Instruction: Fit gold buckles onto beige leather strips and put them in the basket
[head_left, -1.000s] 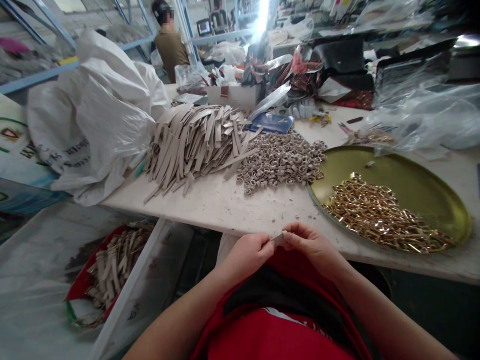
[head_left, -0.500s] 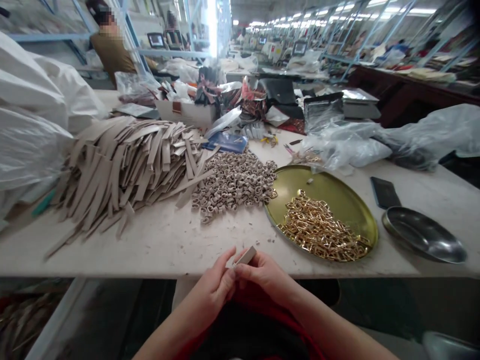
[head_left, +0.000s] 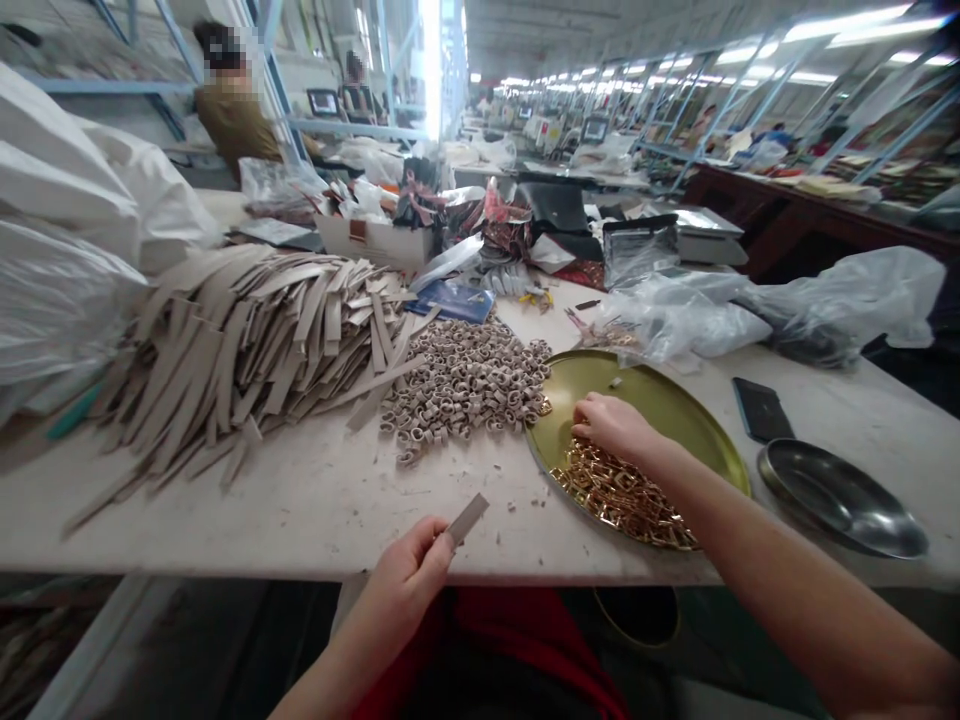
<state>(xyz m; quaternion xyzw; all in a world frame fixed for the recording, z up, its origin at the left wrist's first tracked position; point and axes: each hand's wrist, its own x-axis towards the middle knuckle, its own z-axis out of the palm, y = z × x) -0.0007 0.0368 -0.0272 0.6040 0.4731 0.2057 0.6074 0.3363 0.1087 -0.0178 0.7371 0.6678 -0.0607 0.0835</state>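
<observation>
My left hand (head_left: 420,562) is closed at the table's front edge, pinching a short grey-beige strip (head_left: 468,518) between thumb and fingers. The strip's free end points up and to the right. Over the round gold tray (head_left: 720,425), my right hand (head_left: 606,425) reaches down with bent fingers at the upper edge of a heap of gold metal buckles (head_left: 619,500). Its fingertips are mostly hidden, so whatever they pinch does not show. Left of the tray lies a pile of small grey-beige loops (head_left: 465,390).
A large heap of long grey-beige strips (head_left: 247,340) covers the table's left side. An oval metal dish (head_left: 844,495) and a phone (head_left: 761,408) lie right of the tray. Plastic bags (head_left: 697,310) and a white box (head_left: 371,243) stand behind. A person (head_left: 236,115) is at the far left.
My right hand has left the strip and moved forward and right to the buckles in the tray. My left hand keeps the strip and has shifted slightly left and down.
</observation>
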